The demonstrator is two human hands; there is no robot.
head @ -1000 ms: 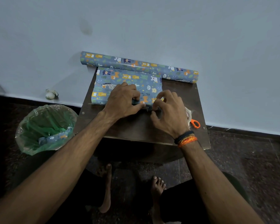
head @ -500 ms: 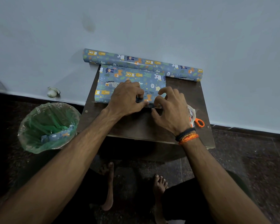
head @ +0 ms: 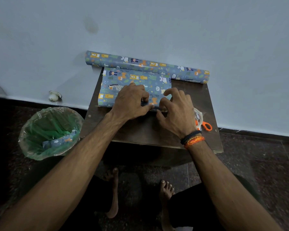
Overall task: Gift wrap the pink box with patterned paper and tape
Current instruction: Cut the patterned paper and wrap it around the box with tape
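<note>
Seen from above: a small dark brown wooden table (head: 140, 130) set against a pale blue-grey wall (head: 157, 22). Lying flat on the table's far half, a box wrapped in blue animal-patterned paper (head: 133, 80), long axis running left to right, parallel to the wall, its near long edge facing the person. No pink showing anywhere. Just behind it, touching the wall, a roll of the same blue patterned paper (head: 147, 64), also lying left to right, overhanging the table on the left and tilted slightly down toward the right.

Left hand (head: 130, 100) resting on top of the wrapped box near its front edge, fingers curled, thumb and fingertips pinching the paper at that edge. Right hand (head: 175, 110) just beside it, almost touching, thumb and forefinger pinched at the same front edge, remaining fingers arched and raised. Cannot tell whether tape lies under the fingertips. Black and orange thread bands (head: 192, 139) round the right wrist.

Partly hidden behind the right hand, a clear tape roll (head: 198, 114) and orange-handled scissors (head: 207, 126) near the table's right edge. On the dark floor at left, a bin lined with a green plastic bag (head: 40, 147), a scrap of patterned paper (head: 60, 141) inside. Bare feet (head: 113, 194) visible below the table.
</note>
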